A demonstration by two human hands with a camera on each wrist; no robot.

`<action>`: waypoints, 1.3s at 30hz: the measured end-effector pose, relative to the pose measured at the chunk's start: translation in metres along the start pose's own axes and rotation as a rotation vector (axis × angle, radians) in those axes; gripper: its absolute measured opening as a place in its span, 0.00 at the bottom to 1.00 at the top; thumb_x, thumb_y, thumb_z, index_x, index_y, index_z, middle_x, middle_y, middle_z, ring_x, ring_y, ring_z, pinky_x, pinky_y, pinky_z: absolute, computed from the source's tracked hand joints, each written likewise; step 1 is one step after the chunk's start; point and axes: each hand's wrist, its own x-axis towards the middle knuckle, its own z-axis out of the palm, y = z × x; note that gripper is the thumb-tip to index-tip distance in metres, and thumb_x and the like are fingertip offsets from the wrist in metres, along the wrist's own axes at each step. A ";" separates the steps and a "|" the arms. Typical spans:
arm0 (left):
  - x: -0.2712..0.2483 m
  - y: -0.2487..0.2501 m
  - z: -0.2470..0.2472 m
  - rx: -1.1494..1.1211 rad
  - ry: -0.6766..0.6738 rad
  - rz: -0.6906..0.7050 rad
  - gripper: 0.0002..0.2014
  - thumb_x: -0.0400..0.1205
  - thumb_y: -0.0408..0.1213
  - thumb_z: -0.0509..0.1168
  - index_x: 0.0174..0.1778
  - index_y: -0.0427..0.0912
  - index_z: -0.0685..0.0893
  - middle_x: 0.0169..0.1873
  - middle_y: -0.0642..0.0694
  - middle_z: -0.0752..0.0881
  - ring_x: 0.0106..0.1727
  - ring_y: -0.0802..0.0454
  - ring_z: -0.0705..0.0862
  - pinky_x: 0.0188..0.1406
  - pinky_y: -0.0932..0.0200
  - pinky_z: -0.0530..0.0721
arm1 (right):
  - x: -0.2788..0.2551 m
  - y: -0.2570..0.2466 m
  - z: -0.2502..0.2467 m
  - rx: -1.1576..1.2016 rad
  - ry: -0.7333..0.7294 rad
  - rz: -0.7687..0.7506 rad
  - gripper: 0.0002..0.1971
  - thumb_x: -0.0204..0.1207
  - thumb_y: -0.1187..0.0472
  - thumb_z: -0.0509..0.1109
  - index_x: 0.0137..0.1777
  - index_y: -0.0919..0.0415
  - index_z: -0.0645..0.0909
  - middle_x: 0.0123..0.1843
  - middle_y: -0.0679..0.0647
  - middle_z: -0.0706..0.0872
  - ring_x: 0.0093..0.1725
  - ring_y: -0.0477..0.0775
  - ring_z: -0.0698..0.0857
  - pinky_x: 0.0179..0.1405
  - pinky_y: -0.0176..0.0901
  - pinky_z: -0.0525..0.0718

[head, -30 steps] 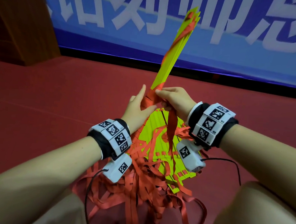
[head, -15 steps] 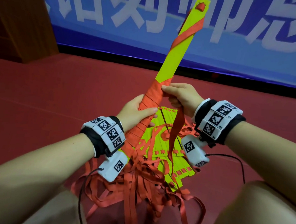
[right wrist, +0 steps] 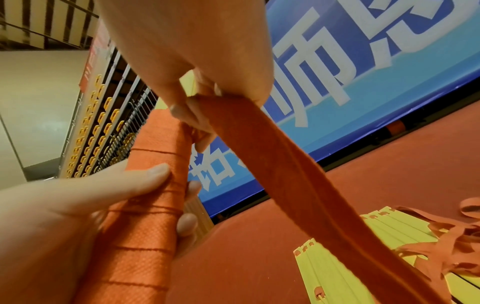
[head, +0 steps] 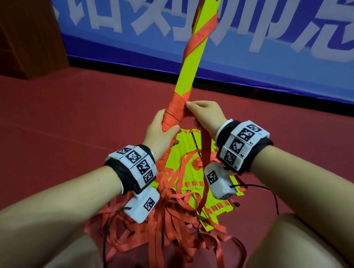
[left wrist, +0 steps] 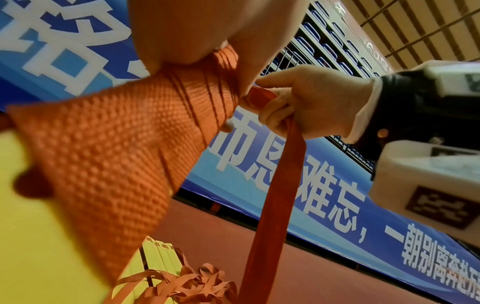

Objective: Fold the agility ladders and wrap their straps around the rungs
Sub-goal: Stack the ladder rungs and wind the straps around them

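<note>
A stack of yellow rungs (head: 190, 65) stands nearly upright before me, its lower part bound in orange strap (head: 174, 112) and one loose turn spiralling up it. My left hand (head: 161, 132) grips the wrapped part, thumb across the windings (right wrist: 145, 179). My right hand (head: 204, 115) pinches the free strap (head: 204, 154) right beside the bundle; the strap (right wrist: 285, 168) hangs from it down to the floor. More yellow rungs (head: 191, 155) lie flat below in a tangle of orange straps (head: 172, 223).
The floor (head: 67, 126) is dark red carpet. A blue banner with white lettering (head: 282, 47) runs along the back. A brown wooden box (head: 21, 35) stands at the far left. Black cables (head: 272, 199) trail from the wrist cameras. My knees fill the bottom corners.
The bundle has turned in my left hand and now stands more upright. The orange winding has climbed higher on it, and my right hand has come back to its right side.
</note>
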 end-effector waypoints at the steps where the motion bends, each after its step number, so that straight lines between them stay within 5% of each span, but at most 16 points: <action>1: 0.001 -0.001 0.000 0.010 0.003 0.000 0.20 0.84 0.30 0.63 0.72 0.48 0.73 0.47 0.41 0.83 0.41 0.46 0.85 0.27 0.69 0.81 | 0.000 -0.002 0.000 0.004 -0.022 0.002 0.06 0.81 0.63 0.67 0.49 0.59 0.85 0.25 0.47 0.81 0.14 0.41 0.71 0.16 0.31 0.70; 6: 0.002 0.001 0.001 -0.058 -0.065 -0.056 0.24 0.86 0.31 0.57 0.76 0.57 0.69 0.51 0.45 0.82 0.43 0.46 0.83 0.30 0.65 0.81 | -0.004 -0.004 -0.008 -0.234 -0.129 -0.073 0.06 0.73 0.70 0.67 0.46 0.66 0.84 0.29 0.55 0.81 0.22 0.48 0.77 0.24 0.39 0.79; 9: 0.004 -0.001 0.002 -0.135 -0.078 -0.084 0.24 0.86 0.31 0.56 0.73 0.62 0.71 0.50 0.47 0.84 0.45 0.46 0.84 0.48 0.46 0.86 | -0.004 0.000 -0.015 -0.320 -0.178 -0.043 0.11 0.74 0.73 0.63 0.53 0.71 0.84 0.45 0.67 0.89 0.32 0.56 0.83 0.38 0.50 0.86; 11: 0.005 -0.001 0.001 -0.141 -0.079 -0.092 0.25 0.85 0.33 0.57 0.75 0.61 0.70 0.50 0.47 0.86 0.51 0.44 0.86 0.56 0.42 0.84 | -0.001 0.002 -0.020 -0.254 -0.189 0.011 0.14 0.76 0.75 0.60 0.57 0.74 0.83 0.47 0.66 0.89 0.33 0.56 0.82 0.38 0.48 0.85; 16: 0.009 -0.001 -0.006 -0.117 -0.069 -0.080 0.25 0.88 0.33 0.55 0.80 0.59 0.66 0.49 0.40 0.86 0.46 0.47 0.84 0.47 0.51 0.82 | 0.001 0.003 -0.026 0.048 -0.281 0.129 0.07 0.75 0.77 0.67 0.49 0.69 0.82 0.41 0.65 0.80 0.24 0.46 0.74 0.21 0.31 0.73; 19: 0.009 0.001 -0.009 -0.088 -0.055 -0.063 0.26 0.87 0.32 0.55 0.80 0.59 0.66 0.48 0.41 0.86 0.45 0.47 0.83 0.46 0.51 0.82 | 0.003 0.001 -0.027 0.194 -0.298 0.182 0.04 0.79 0.71 0.67 0.43 0.65 0.81 0.38 0.61 0.85 0.18 0.41 0.71 0.17 0.29 0.68; 23: 0.006 0.005 -0.010 -0.070 -0.053 -0.015 0.25 0.88 0.32 0.55 0.79 0.60 0.67 0.51 0.43 0.86 0.47 0.53 0.84 0.48 0.57 0.83 | 0.004 -0.002 -0.028 0.350 -0.280 0.269 0.06 0.84 0.62 0.63 0.48 0.61 0.79 0.31 0.53 0.88 0.17 0.41 0.70 0.15 0.29 0.67; 28: 0.004 0.007 -0.011 -0.064 -0.056 0.015 0.25 0.88 0.31 0.55 0.77 0.62 0.68 0.54 0.43 0.85 0.49 0.52 0.85 0.50 0.55 0.84 | 0.003 0.001 -0.024 0.258 -0.265 0.270 0.06 0.82 0.68 0.61 0.50 0.64 0.79 0.33 0.54 0.88 0.20 0.43 0.75 0.17 0.30 0.72; 33: 0.003 0.006 -0.013 -0.105 -0.093 -0.036 0.24 0.88 0.31 0.54 0.73 0.65 0.69 0.47 0.40 0.86 0.44 0.46 0.86 0.47 0.48 0.85 | 0.002 0.004 -0.021 0.099 -0.244 0.232 0.10 0.74 0.73 0.65 0.34 0.62 0.77 0.37 0.63 0.76 0.19 0.45 0.68 0.14 0.29 0.63; 39: 0.003 0.009 -0.012 -0.188 -0.093 -0.077 0.24 0.88 0.29 0.53 0.80 0.54 0.66 0.43 0.38 0.85 0.36 0.48 0.85 0.35 0.57 0.86 | 0.004 0.001 -0.026 0.099 -0.174 0.107 0.06 0.79 0.61 0.71 0.39 0.56 0.81 0.24 0.50 0.69 0.15 0.42 0.63 0.12 0.30 0.58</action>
